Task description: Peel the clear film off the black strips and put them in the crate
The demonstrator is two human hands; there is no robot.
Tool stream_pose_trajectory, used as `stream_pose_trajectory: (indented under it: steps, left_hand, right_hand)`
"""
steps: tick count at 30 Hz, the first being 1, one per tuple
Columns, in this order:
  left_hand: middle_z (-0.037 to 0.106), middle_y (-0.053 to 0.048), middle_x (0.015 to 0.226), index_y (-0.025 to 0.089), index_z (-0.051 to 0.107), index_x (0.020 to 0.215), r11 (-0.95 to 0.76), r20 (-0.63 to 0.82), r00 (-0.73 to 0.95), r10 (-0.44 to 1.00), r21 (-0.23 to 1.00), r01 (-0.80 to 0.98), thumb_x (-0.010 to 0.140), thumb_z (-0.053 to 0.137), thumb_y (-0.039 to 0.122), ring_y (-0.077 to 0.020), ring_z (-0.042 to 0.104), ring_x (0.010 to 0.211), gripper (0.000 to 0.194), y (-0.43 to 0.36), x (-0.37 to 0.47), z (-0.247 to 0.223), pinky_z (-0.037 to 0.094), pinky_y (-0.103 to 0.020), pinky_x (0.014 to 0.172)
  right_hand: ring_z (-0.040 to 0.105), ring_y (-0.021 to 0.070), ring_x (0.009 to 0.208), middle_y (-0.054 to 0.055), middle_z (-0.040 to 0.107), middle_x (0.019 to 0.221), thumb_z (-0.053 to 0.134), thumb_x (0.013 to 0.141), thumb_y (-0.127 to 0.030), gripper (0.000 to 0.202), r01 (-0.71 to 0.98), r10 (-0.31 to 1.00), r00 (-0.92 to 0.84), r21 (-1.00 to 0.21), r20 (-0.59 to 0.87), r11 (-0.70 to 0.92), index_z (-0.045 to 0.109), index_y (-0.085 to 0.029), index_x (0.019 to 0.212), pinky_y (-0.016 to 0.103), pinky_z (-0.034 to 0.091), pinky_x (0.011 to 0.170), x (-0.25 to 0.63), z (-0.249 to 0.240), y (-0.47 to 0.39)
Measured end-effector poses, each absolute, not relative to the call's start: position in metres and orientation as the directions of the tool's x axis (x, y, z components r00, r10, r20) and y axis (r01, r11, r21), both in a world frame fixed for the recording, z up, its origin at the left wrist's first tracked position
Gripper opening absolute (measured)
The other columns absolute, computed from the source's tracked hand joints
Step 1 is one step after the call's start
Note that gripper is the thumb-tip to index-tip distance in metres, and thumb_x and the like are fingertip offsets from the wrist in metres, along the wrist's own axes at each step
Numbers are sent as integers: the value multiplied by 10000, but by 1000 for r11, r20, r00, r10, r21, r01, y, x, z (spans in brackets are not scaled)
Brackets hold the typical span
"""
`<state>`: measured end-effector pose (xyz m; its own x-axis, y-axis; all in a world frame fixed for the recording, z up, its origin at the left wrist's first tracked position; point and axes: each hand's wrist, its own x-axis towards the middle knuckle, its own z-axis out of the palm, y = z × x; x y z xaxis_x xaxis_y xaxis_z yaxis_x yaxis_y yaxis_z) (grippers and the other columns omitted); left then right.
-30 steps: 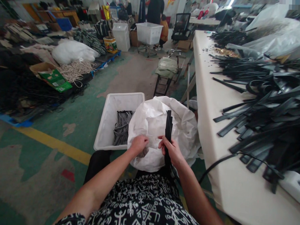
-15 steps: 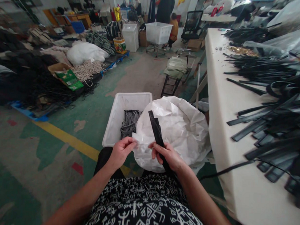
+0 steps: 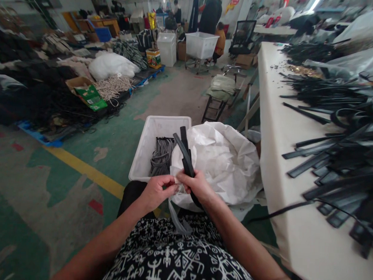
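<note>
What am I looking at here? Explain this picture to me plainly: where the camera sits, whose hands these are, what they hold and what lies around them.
The camera sits on a person's head, looking down at their own two bare hands over a patterned lap. The right hand grips a bundle of black straps that stands up from the fist. The left hand pinches a thin pale strip that hangs down to the lap. Behind the hands sit a crumpled white bag and a white bin holding grey straps. To the right, a white table carries many loose black straps.
</note>
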<state>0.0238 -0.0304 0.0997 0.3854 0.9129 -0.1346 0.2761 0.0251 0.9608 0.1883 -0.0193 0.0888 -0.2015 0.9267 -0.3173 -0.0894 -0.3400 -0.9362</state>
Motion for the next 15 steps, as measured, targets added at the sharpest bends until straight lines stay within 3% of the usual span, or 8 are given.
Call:
stream_pose_trajectory:
  steps: [3, 7, 12, 15]
  left_hand:
    - [646, -1, 699, 148, 655, 819, 148, -224, 393, 892, 965, 214, 746, 646, 284, -127, 563, 647, 155, -32, 24, 84, 430, -237, 628]
    - [643, -3, 698, 154, 631, 839, 288, -322, 383, 866, 947, 143, 722, 663, 316, -139, 588, 653, 203, -35, 22, 70, 452, -254, 639]
    - [684, -38, 863, 162, 608, 892, 251, -270, 435, 859, 963, 102, 683, 706, 275, -171, 618, 786, 257, -30, 25, 78, 471, -283, 729]
    - [683, -27, 808, 156, 624, 827, 196, -204, 353, 913, 979, 60, 742, 636, 281, -165, 609, 772, 152, -24, 30, 87, 460, -276, 742]
  right_hand:
    - [334, 50, 335, -91, 414, 394, 668, 685, -356, 235, -85, 961, -75, -959, -266, -272, 515, -180, 653, 189, 273, 346, 191, 92, -13]
    - [339, 49, 340, -88, 413, 411, 654, 688, -354, 231, -93, 975, -36, -971, -218, -220, 506, -180, 654, 187, 284, 342, 198, 98, -7]
    - [364, 55, 345, -73, 449, 424, 639, 693, -361, 212, 10, 978, -65, -980, -198, -197, 524, -183, 677, 182, 303, 335, 194, 104, -7]
    - [395, 61, 360, -58, 493, 444, 645, 694, -351, 199, 86, 974, -114, -978, -198, -189, 540, -183, 675, 178, 314, 336, 186, 105, -10]
